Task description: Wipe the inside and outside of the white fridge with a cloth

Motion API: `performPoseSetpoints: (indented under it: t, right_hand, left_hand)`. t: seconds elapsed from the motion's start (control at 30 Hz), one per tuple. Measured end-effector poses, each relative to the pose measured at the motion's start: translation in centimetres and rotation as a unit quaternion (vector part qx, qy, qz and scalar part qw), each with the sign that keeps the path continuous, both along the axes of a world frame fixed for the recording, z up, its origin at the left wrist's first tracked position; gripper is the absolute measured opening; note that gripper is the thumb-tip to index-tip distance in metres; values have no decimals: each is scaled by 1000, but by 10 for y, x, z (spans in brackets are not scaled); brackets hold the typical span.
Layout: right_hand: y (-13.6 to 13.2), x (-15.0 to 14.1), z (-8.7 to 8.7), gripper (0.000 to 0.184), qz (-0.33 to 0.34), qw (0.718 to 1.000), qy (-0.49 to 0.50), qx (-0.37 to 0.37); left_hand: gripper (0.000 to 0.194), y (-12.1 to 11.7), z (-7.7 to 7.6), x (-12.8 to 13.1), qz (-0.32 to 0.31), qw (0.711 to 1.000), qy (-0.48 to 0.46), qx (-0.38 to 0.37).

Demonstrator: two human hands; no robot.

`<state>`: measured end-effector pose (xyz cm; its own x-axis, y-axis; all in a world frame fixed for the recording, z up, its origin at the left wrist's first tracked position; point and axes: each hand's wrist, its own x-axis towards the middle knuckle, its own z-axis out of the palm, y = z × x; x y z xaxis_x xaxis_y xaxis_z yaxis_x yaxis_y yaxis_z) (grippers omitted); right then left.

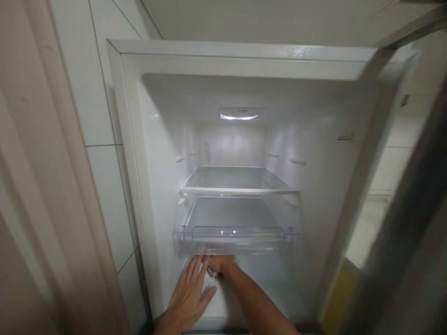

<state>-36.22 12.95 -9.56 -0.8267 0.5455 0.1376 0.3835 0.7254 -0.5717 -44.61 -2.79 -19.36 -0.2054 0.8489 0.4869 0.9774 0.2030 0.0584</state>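
Note:
Both my hands reach low into an open white fridge (131,186). My right hand (220,263) is closed over a crumpled light-and-dark cloth (213,273), pressed near the bottom of the compartment below the clear drawer. Most of the cloth is hidden under the fingers. My left hand (190,293) lies just to the left, fingers stretched out and thumb apart, holding nothing. Its fingertips come up to the lower front of the clear plastic drawer (240,245); I cannot tell if they touch it.
Above the drawer sits a glass shelf (240,177) with a white front edge. A lit lamp (239,114) is at the fridge ceiling. A tiled wall (101,186) and a beige panel (45,186) stand close on the left. A dark blurred edge (408,218) and something yellow (340,298) are at right.

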Motion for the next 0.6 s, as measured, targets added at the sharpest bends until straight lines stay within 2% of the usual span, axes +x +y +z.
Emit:
performPoseSetpoints:
  t: [0.07,0.17,0.23,0.33,0.43,0.53,0.6]
  right_hand:
    - [-14,20,8,40,7,999,-25,27]
    - [-42,59,15,57,13,997,-59,45]
    - [-59,89,21,57,-2,996,-79,41]
    - [-76,134,31,51,-29,996,-86,28]
    - [-87,174,39,46,-56,996,-75,0]
    - [-95,205,44,44,-118,991,-41,-56]
    - [-104,224,46,51,-170,981,-3,-90]
  left_hand:
    - [94,2,-1,-2,-6,999,17,34]
    - [109,3,2,-2,-63,995,36,68]
    - [119,0,3,3,-93,992,35,77]
    - [113,-10,0,15,-72,996,-5,60]
    - [102,-27,-12,26,-41,998,-13,34]
    - [92,-52,-32,31,-52,995,54,72]
    - [86,-67,-48,33,-60,988,94,106]
